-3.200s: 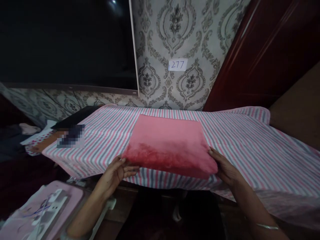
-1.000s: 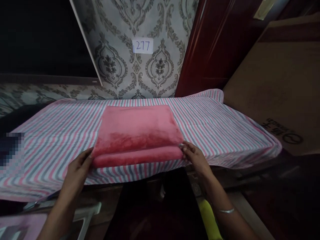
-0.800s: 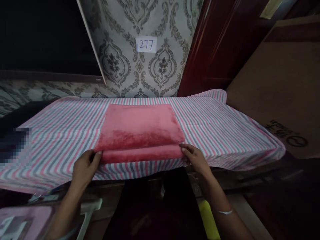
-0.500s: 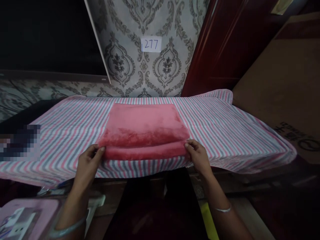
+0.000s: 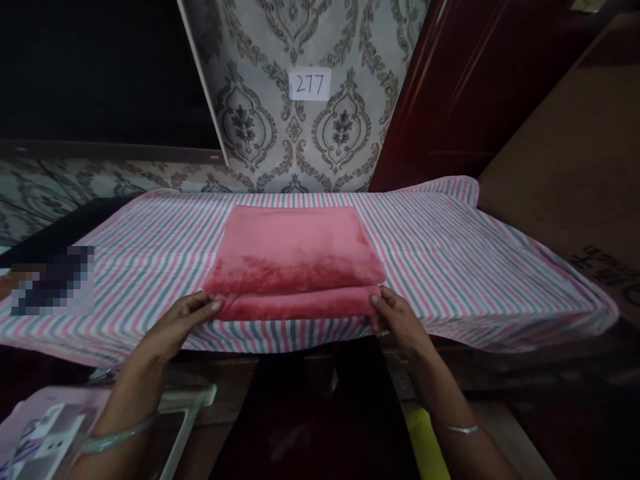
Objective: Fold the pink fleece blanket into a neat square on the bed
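A folded pink plush cloth (image 5: 297,240) lies flat near the middle of the striped sheet, with a narrow folded strip along its front edge. At the front left corner of that strip, my left hand (image 5: 187,317) pinches the plush between thumb and fingers. My right hand (image 5: 395,313) grips the front right corner in the same way, its fingertips partly hidden under the edge. Bracelets show on both wrists.
The pink, white and grey striped sheet (image 5: 440,253) covers the table and hangs over its front. A large cardboard box (image 5: 565,153) stands at the right, a dark screen (image 5: 100,80) at the back left. Below left is a pink stool-like surface (image 5: 75,400).
The view has shifted slightly, so the scene sits a little further right. My left hand has flattened and lowered at its corner; both hands stay on the cloth's front corners.
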